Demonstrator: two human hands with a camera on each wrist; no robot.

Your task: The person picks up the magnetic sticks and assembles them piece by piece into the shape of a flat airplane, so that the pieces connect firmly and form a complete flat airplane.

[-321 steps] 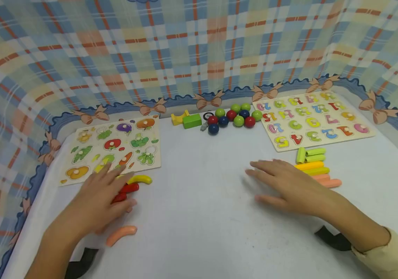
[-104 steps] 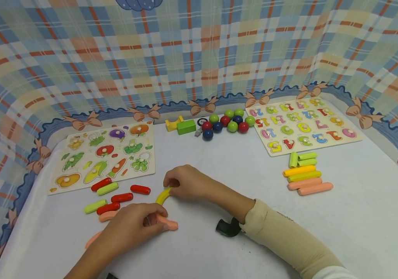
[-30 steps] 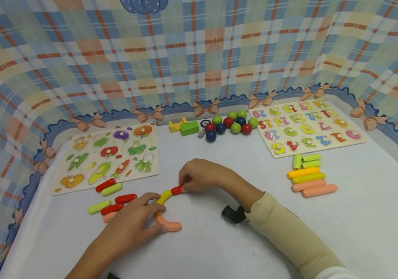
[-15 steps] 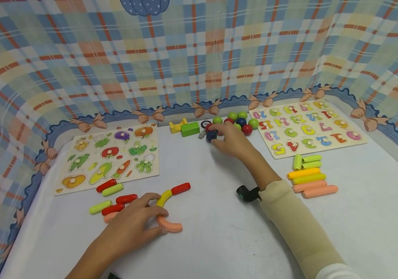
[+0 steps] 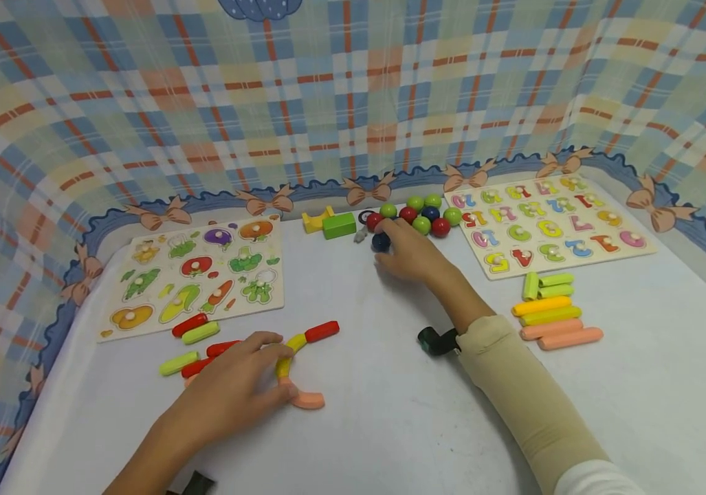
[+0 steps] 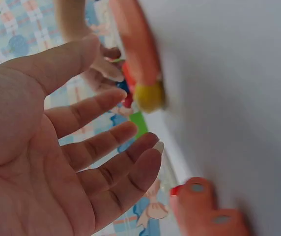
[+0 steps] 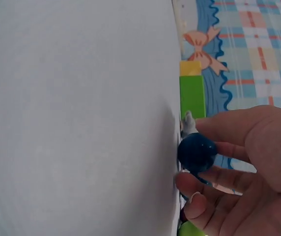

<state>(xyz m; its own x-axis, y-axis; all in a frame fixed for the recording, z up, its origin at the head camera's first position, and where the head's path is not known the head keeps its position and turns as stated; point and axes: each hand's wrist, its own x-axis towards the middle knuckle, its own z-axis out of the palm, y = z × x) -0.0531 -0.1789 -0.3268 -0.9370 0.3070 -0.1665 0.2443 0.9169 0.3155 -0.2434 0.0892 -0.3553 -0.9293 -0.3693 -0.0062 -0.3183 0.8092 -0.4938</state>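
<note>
A yellow curved piece (image 5: 295,342), a straight red stick (image 5: 322,331) and a pink curved piece (image 5: 307,400) lie nearly end to end, forming an open curve on the white table. My left hand (image 5: 235,385) is beside this curve, its fingertips over the yellow and pink pieces. Its fingers (image 6: 98,135) look loosely extended in the left wrist view, with nothing held. Farther back, my right hand (image 5: 411,253) holds a dark blue ball (image 7: 197,152) between thumb and fingers at the front of the ball cluster. The hand hides some of the other balls.
Red, green and blue balls (image 5: 440,227) stand behind the right hand, beside a green block (image 5: 339,225) and a yellow arch (image 5: 317,218). A vegetable puzzle board (image 5: 198,275) lies left, a number board (image 5: 550,227) right. Coloured sticks (image 5: 550,315) sit on both sides.
My right hand placed the red stick against the yellow piece, let go, and reached back to the blue ball. My left hand stayed near the curve, its fingers shifting slightly.
</note>
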